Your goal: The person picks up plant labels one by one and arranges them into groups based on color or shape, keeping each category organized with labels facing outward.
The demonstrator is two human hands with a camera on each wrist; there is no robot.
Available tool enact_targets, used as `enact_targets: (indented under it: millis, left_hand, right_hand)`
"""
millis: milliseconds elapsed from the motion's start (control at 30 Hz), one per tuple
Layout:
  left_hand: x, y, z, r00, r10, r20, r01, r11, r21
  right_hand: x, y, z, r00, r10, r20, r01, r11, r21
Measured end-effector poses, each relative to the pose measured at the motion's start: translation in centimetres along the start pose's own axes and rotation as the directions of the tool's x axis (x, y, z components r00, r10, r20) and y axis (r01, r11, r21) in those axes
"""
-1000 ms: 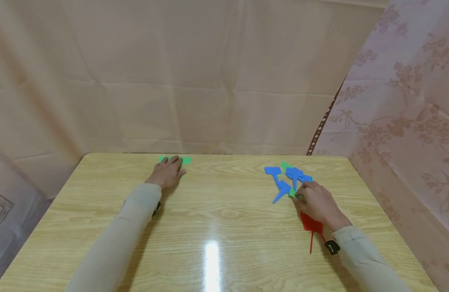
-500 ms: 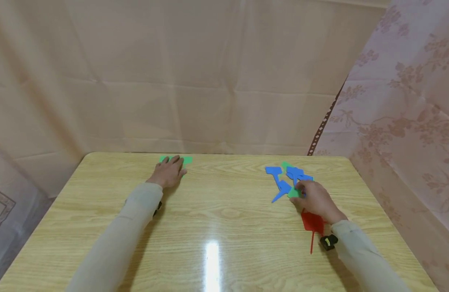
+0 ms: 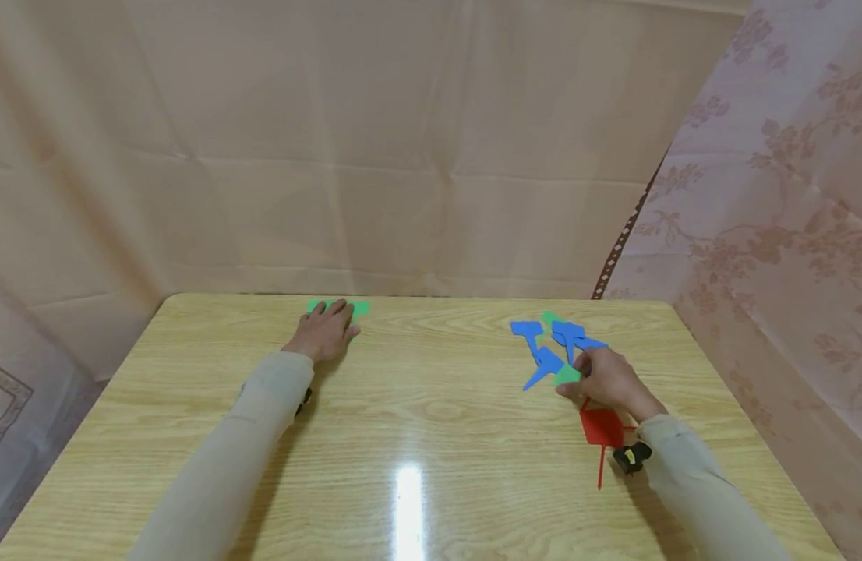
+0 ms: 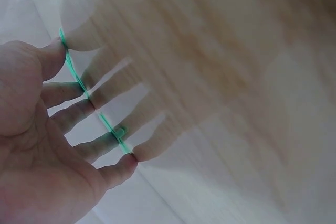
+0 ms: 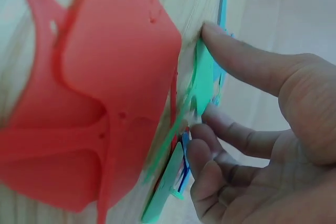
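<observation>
Flat green pieces [image 3: 361,308] lie at the table's back edge under my left hand [image 3: 322,333], whose spread fingertips rest on them; the left wrist view shows fingertips along the thin green pieces [image 4: 107,123]. At the right, my right hand [image 3: 609,379] pinches a green tag [image 3: 567,375] between thumb and fingers, seen also in the right wrist view as a green tag [image 5: 203,80] by the thumb. Blue T-shaped tags [image 3: 526,328] lie just beyond and left of that hand. Red tags [image 3: 602,428] lie on its near side.
The wooden table [image 3: 431,405] has a glossy light reflection near its front middle. A beige cloth [image 3: 403,156] hangs behind its back edge, and a flowered pink cloth [image 3: 789,234] hangs at the right. Another green piece [image 3: 551,317] pokes out behind the blue tags.
My right hand has shifted slightly, and more of the green tag at its fingertips shows. A blue tag beside its fingers has turned a little. My left hand stays put.
</observation>
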State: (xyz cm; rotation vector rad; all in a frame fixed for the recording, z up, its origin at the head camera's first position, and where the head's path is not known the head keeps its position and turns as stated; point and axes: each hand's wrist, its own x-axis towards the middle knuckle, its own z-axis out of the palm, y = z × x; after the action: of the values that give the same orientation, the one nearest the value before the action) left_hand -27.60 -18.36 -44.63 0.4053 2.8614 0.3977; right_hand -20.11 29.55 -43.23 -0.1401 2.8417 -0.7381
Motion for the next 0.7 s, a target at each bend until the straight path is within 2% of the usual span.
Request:
enact_targets:
  millis: [367,533,700]
  left_hand:
    - [-0.1,0.0,0.0,1.000,0.003,-0.005,-0.003,1.000,0.006]
    - [-0.1,0.0,0.0,1.000,0.002,-0.002,-0.002,1.000,-0.009]
    - [0.0,0.0,0.0,1.000,0.005,-0.008,-0.005,1.000,-0.007]
  right_hand:
    - [-0.4,0.0,0.0,0.998,-0.062,-0.001,0.062,0.991,0.116]
    - [-0.4,-0.4,-0.3,0.997,-0.077,0.013,0.074,0.990,0.123]
    - [-0.4,-1.7,-0.7,0.991,-0.135,0.014,0.132,0.985,0.113]
